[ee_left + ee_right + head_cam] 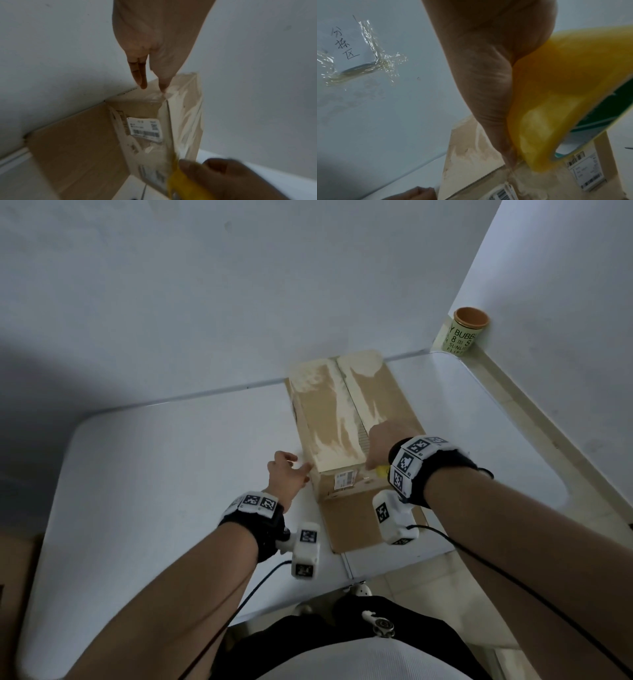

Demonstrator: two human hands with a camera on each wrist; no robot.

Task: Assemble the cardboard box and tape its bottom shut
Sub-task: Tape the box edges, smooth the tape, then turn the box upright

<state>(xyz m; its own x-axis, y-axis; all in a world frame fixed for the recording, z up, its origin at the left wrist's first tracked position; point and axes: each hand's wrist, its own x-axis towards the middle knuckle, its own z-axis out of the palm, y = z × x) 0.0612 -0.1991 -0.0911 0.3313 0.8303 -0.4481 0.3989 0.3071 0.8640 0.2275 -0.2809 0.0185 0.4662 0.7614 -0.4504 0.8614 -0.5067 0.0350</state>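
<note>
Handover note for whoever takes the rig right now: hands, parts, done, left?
Left hand: open, fingers straight, steadying the near left corner of the cardboard box.
Right hand: grips the yellow tape roll at the box's near edge, by the center seam.
Box stands on the white table, bottom flaps closed and facing up.
Done: box assembled.
Left: whether fresh tape covers the seam is unclear; check it, finish the strip, cut it.

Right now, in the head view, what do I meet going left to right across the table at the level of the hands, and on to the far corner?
Left hand touching the box's left edge → cardboard box → right hand gripping the yellow tape roll → bare table → green cup in the far right corner.
</note>
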